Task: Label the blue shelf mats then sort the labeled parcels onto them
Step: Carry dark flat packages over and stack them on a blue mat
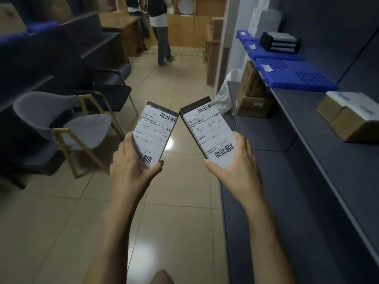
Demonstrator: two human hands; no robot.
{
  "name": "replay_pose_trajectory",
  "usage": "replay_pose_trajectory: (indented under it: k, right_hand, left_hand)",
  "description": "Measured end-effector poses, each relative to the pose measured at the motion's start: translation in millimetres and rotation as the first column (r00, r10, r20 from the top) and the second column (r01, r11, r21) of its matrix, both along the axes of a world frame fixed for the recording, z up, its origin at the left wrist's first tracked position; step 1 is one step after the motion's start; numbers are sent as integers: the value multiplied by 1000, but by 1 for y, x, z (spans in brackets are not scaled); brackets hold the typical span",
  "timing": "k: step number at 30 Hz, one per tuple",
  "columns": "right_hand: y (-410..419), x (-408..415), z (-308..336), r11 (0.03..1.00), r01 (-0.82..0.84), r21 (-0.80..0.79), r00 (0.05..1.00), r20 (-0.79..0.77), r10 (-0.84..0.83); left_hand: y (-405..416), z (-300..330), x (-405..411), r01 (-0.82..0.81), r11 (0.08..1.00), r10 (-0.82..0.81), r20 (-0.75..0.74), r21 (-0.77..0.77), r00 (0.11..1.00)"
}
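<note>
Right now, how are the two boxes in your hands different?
The left box, in the left hand, leans its top to the right; the right box, in the right hand, leans left, so their tops nearly meet. The right box shows a dark side and top edge; the left box shows mostly its label. Both are slim boxes with white barcode labels facing up, gripped at the lower end.

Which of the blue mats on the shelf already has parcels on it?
The middle blue mat: a stack of black parcels sits on it. The nearest mat and the farthest mat carry only small white labels.
</note>
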State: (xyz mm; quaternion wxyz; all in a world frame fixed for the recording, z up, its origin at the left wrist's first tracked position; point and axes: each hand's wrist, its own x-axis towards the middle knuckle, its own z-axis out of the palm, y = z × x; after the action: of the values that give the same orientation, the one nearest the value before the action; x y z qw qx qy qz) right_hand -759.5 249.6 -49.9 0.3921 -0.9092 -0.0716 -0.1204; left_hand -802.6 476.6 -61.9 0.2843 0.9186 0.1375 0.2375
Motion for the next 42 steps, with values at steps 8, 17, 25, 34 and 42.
replay_pose_trajectory:
  k: [8,17,25,34,42]
  right_hand:
    - [67,180,6,1000,-21,17,1000,23,21]
    - [115,381,41,987,146,67,987,62,-150]
    - [85,546,80,961,251,114,948,169,-268]
    - [7,754,144,906,411,104,862,280,-423]
    - [-46,883,157,865,501,-18,851,194,-488]
  left_hand:
    - [65,4,175,6,1000,-6,8,5,1000]
    - [127,46,425,143,989,-144,32,26,989]
    - [100,93,640,383,916,-398,167,118,902]
    - [22,153,885,490,852,-524,302,185,797]
    - [-44,155,1050,585,785,-620,262,206,740]
